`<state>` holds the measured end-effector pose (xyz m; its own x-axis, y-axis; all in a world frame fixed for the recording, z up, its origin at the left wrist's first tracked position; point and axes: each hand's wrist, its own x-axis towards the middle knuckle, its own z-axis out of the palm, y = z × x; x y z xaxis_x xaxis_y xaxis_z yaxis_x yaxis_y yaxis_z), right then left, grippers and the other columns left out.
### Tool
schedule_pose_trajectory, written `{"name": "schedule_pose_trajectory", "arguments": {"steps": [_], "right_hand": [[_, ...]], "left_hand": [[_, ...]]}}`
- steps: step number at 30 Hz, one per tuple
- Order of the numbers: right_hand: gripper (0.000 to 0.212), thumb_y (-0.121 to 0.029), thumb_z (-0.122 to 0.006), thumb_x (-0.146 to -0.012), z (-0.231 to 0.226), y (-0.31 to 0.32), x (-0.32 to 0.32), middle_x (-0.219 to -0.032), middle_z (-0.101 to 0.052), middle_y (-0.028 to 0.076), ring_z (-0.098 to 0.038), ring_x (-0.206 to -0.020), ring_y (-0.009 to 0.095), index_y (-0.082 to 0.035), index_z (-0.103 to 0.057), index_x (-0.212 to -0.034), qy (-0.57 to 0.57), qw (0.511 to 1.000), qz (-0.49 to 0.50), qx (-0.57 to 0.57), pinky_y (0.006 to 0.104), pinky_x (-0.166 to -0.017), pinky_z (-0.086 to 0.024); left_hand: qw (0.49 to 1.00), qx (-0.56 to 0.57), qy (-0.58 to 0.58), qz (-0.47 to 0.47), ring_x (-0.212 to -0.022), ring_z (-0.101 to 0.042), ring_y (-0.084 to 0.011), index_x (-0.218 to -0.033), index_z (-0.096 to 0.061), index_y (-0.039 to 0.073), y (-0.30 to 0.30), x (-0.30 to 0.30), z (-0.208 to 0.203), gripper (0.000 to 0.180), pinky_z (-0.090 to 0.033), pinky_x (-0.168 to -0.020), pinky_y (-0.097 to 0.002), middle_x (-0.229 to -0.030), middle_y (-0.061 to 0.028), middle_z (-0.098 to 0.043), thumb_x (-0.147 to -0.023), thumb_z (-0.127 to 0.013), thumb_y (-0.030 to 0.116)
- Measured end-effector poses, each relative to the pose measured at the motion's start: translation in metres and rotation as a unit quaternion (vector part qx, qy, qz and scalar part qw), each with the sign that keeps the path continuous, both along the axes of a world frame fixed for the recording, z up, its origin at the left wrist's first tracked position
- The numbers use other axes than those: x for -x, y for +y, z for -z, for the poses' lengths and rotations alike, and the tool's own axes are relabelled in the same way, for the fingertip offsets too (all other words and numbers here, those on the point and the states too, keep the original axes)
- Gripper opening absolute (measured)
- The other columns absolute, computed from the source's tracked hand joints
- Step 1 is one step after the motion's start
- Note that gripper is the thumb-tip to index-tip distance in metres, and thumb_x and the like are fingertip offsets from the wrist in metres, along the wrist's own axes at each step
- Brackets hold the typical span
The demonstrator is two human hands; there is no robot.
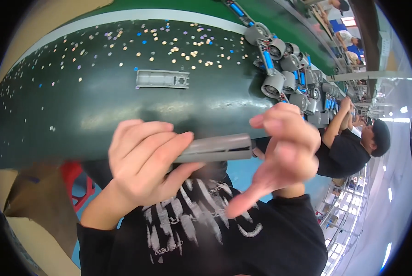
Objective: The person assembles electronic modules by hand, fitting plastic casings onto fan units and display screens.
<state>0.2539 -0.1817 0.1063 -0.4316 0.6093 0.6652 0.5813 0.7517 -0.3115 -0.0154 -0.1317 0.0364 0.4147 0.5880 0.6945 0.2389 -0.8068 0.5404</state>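
Our left hand (144, 161) is clamped on the tube (220, 143), fingers over the top and thumb below, around its left end. The tube points to our right, above the near edge of the worktop (86, 106). Our right hand (291, 152) is just beside its free end, fingers and thumb spread apart; it is blurred, so we cannot fairly say whether a fingertip touches.

The worktop is dark green, with small pale and blue dots (175, 48) scattered over its far part. A shell (157, 79) lies there beyond the tube, and to our right we see a heap of cylinders (272, 85) with blue parts (267, 60) among them. Past the heap sits a worker (348, 154) in black. A red stool (79, 188) stands at lower left.

The tube is grey and smooth, with a dark narrow slot along its side. The shell is grey, long and trough-like; the cylinders are grey and round.
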Motion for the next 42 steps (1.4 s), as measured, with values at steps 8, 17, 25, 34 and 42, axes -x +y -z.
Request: {"name": "schedule_pose_trajectory", "arguments": {"steps": [8, 17, 25, 34, 42], "right_hand": [[0.069, -0.05, -0.102, -0.075, 0.017, -0.011, -0.005, -0.098, -0.078, 0.011, -0.071, -0.079, 0.027, 0.0, -0.079, -0.116, 0.033, 0.995, 0.024, 0.09, 0.0402, -0.073, -0.048], [0.059, -0.049, -0.1, -0.084, 0.024, -0.003, 0.006, -0.075, -0.068, 0.007, -0.056, -0.053, 0.021, 0.003, -0.073, -0.094, 0.093, 0.992, -0.063, 0.055, 0.0342, -0.051, -0.041], [0.049, -0.037, -0.104, -0.08, 0.026, 0.011, 0.028, -0.07, -0.064, 0.005, -0.057, -0.052, 0.022, 0.0, -0.072, -0.089, 0.119, 0.991, -0.034, 0.059, 0.0324, -0.05, -0.044], [0.026, -0.014, -0.079, -0.105, 0.035, 0.039, 0.048, -0.085, -0.07, 0.004, -0.06, -0.054, 0.009, -0.007, -0.06, -0.122, 0.562, 0.693, 0.08, 0.444, 0.0258, -0.045, -0.043], [0.036, -0.031, -0.053, -0.119, 0.028, 0.02, 0.061, -0.077, -0.071, 0.018, -0.062, -0.049, 0.021, 0.001, -0.067, -0.123, 0.612, 0.538, -0.002, 0.579, 0.0304, -0.043, -0.046]], "left_hand": [[0.998, -0.06, 0.004, 0.02, -0.096, -0.074, -0.0271, -0.113, -0.083, 0.005, -0.005, 0.007, -0.009, 0.043, -0.052, -0.073, -0.0414, -0.098, -0.0037, -0.079, -0.082, -0.097, 0.031], [0.997, -0.066, -0.01, 0.036, -0.097, -0.074, -0.0271, -0.114, -0.082, 0.005, -0.008, 0.006, -0.005, 0.043, -0.053, -0.074, -0.0407, -0.099, -0.0034, -0.08, -0.082, -0.097, 0.029], [0.965, 0.201, -0.12, 0.117, -0.097, -0.075, -0.0323, -0.11, -0.081, -0.002, -0.006, -0.003, 0.02, 0.033, -0.06, -0.087, -0.0429, -0.099, -0.0138, -0.08, -0.088, -0.091, 0.022], [0.706, 0.553, -0.359, 0.258, -0.152, -0.058, -0.0344, -0.172, -0.03, -0.005, -0.002, 0.008, 0.005, 0.117, -0.049, -0.124, -0.0457, -0.166, -0.0284, -0.052, -0.094, -0.088, 0.059], [0.805, 0.462, -0.35, 0.128, -0.121, -0.074, -0.0311, -0.154, -0.049, -0.007, 0.009, 0.017, -0.003, 0.069, -0.061, -0.098, -0.0413, -0.143, -0.0233, -0.068, -0.106, -0.079, 0.033]]}}
